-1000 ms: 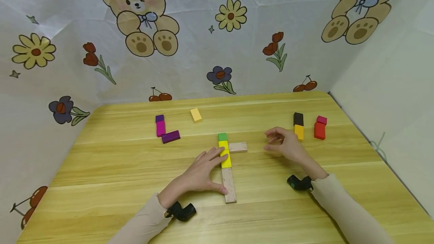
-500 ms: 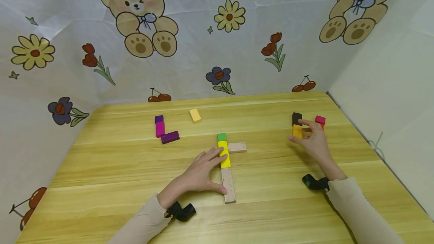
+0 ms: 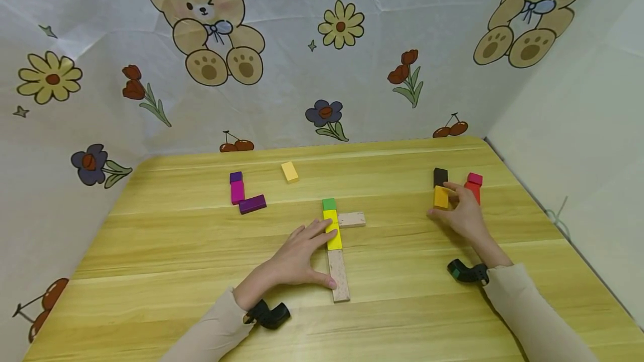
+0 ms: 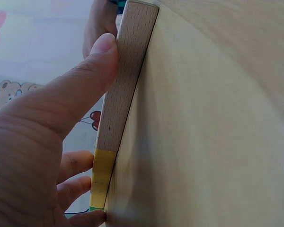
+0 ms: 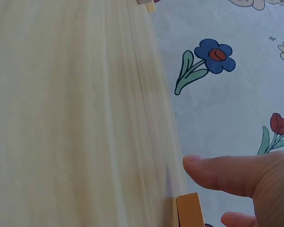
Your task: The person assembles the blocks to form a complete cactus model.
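Observation:
In the head view, my left hand (image 3: 297,256) lies spread over a row of blocks. Its fingers rest on the yellow blocks (image 3: 330,215) and its thumb touches the long plain wooden block (image 3: 340,289). A green block (image 3: 329,204) tops that row, and a shorter plain wooden block (image 3: 352,219) juts from its right side. My right hand (image 3: 465,214) is at the orange-yellow block (image 3: 440,196), thumb by its near edge and fingers by its right side. The right wrist view shows the thumb (image 5: 222,174) apart from the block. A black block (image 3: 440,176) stands directly behind it.
Right of the right hand are a red block (image 3: 473,190) and a crimson block (image 3: 474,178). On the left lie a magenta block (image 3: 237,192), a dark purple block (image 3: 236,176) and a purple block (image 3: 252,204). A pale yellow block (image 3: 289,172) lies farther back.
My right hand has moved right from beside the row to the orange-yellow block, then settled slightly lower around it. My left hand stays on the row.

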The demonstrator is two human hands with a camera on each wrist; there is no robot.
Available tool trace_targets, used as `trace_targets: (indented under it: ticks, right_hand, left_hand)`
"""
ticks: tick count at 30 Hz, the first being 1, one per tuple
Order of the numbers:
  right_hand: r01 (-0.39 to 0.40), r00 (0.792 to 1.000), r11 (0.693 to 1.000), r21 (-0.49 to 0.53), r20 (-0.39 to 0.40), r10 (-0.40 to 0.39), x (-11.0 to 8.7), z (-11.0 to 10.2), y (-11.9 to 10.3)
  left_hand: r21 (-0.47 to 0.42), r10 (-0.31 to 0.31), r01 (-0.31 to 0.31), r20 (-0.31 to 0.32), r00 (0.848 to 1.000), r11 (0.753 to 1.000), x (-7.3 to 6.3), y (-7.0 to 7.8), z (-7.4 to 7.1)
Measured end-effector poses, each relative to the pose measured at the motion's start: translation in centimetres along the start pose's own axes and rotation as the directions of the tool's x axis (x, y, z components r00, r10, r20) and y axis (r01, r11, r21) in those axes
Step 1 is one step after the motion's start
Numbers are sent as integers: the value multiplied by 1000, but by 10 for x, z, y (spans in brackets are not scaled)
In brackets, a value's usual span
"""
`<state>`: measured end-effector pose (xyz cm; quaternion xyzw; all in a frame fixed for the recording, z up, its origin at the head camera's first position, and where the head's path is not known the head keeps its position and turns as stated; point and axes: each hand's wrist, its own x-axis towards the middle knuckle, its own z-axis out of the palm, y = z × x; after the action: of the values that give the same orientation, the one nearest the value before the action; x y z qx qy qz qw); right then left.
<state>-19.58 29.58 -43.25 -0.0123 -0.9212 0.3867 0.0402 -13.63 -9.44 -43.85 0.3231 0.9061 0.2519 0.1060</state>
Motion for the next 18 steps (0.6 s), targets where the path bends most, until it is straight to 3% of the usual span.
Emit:
trace_targets:
  ticks: [12, 18]
  right_hand:
    - [-31, 999, 999, -10, -23, 30, 0, 6, -2]
    - [-46, 999, 999, -18, 24, 46, 0, 5, 0]
  left_hand:
    - [-8, -3, 3, -5, 1000, 1000, 0, 0, -1]
    - [-6, -3, 3, -4, 1000, 1000, 1, 0, 0]
